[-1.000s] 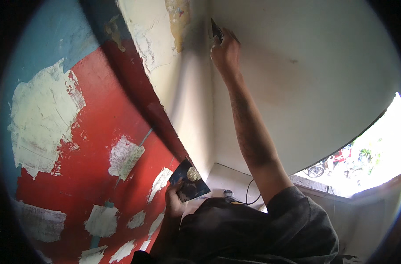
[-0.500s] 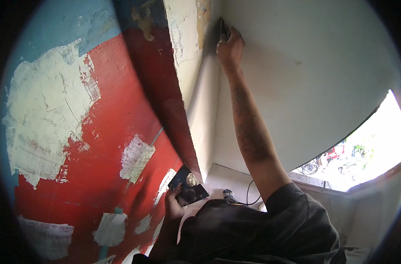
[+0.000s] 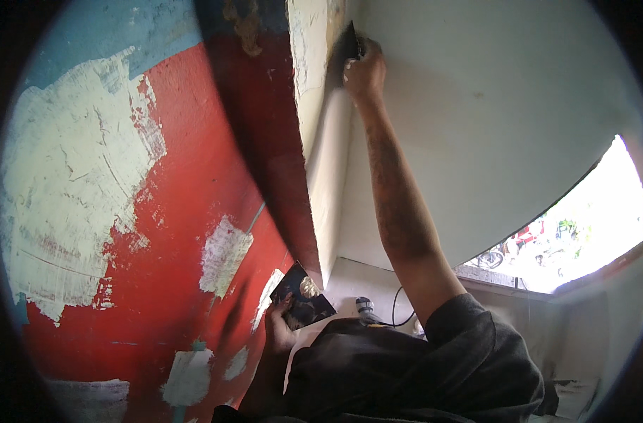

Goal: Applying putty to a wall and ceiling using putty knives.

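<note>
My right hand (image 3: 366,70) is raised at the top, its fingers closed around a dark putty knife (image 3: 352,44). The blade lies close to the narrow cream strip of wall (image 3: 328,151), by the corner with the smooth pale wall; whether its edge touches is hard to tell. Low down, my left hand (image 3: 280,328) grips a dark flat plate (image 3: 316,309) by its near left side. A lump of pale putty (image 3: 308,287) sits on that plate near its upper corner.
To the left, a red wall (image 3: 187,176) with a blue upper band carries several white filler patches (image 3: 67,176). A large pale wall (image 3: 476,141) stands right, above a bright opening (image 3: 568,225). My foot in a sandal (image 3: 365,307) and a dark cable (image 3: 397,310) show below.
The putty knife and right hand have shifted slightly up and left in the picture, with the blade turned more toward the cream strip. The view has tilted a little; the left hand still holds the plate.
</note>
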